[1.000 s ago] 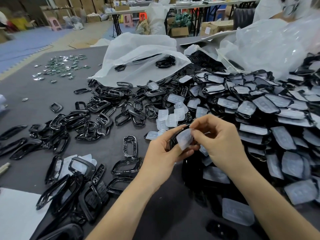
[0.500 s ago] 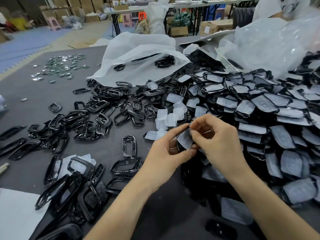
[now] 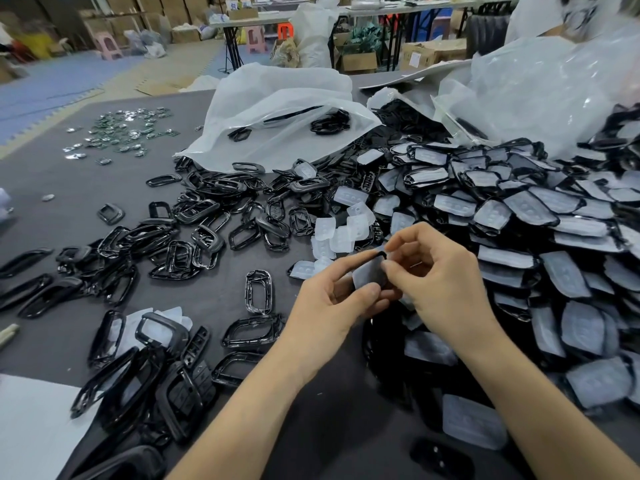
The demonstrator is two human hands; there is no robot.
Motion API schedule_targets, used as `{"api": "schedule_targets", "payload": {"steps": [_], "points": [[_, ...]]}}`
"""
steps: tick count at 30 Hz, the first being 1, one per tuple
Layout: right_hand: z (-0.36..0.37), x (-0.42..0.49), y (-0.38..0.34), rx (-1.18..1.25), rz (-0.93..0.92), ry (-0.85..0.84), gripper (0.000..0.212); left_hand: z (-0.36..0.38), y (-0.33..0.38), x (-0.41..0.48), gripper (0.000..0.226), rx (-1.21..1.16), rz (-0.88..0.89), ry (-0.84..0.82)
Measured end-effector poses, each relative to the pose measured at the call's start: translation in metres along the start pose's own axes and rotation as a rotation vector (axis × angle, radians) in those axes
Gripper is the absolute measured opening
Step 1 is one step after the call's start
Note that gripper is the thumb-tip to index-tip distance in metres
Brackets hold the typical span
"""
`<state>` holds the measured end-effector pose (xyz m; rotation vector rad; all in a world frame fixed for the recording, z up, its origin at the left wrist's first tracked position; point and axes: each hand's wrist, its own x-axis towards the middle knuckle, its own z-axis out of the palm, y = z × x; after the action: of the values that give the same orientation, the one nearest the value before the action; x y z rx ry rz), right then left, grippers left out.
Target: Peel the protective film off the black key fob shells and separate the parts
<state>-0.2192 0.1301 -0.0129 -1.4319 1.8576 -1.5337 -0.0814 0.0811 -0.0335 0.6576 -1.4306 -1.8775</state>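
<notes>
My left hand (image 3: 332, 303) grips a black key fob shell (image 3: 369, 271) covered by a cloudy film, held above the dark table mat (image 3: 86, 188). My right hand (image 3: 440, 282) pinches the film at the shell's right edge, fingertips touching the left thumb. A big pile of film-covered shells (image 3: 519, 220) lies to the right. Bare black frames (image 3: 194, 230) are scattered to the left. Peeled clear film pieces (image 3: 343, 226) lie just beyond my hands.
White plastic bags (image 3: 277, 109) with a few black parts sit at the back centre, and a clear bag (image 3: 554, 88) at the back right. Small metal pieces (image 3: 124, 133) are spread at the far left. A white sheet (image 3: 31, 427) covers the near left corner.
Both hands have stayed together at the same spot. The right fingers have shifted their pinch on the film, and the shell has tilted slightly in my left hand.
</notes>
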Motion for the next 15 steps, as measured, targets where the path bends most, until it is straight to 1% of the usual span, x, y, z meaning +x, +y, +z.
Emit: {"api": "schedule_targets", "payload": {"steps": [4, 8, 15], "points": [[-0.0059, 0.0035, 0.0005, 0.097, 0.057, -0.063, 0.024, 0.0001, 0.0007, 0.0002, 0.032, -0.052, 0.001, 0.014], [-0.0088, 0.0055, 0.0000, 0.139, 0.073, -0.085, 0.022, 0.0006, 0.0012, 0.0008, 0.031, -0.050, -0.001, 0.017], [-0.0077, 0.0042, -0.0010, 0.134, 0.056, -0.093, 0.024, 0.0013, 0.0033, -0.0001, 0.033, -0.034, -0.006, 0.022]]}}
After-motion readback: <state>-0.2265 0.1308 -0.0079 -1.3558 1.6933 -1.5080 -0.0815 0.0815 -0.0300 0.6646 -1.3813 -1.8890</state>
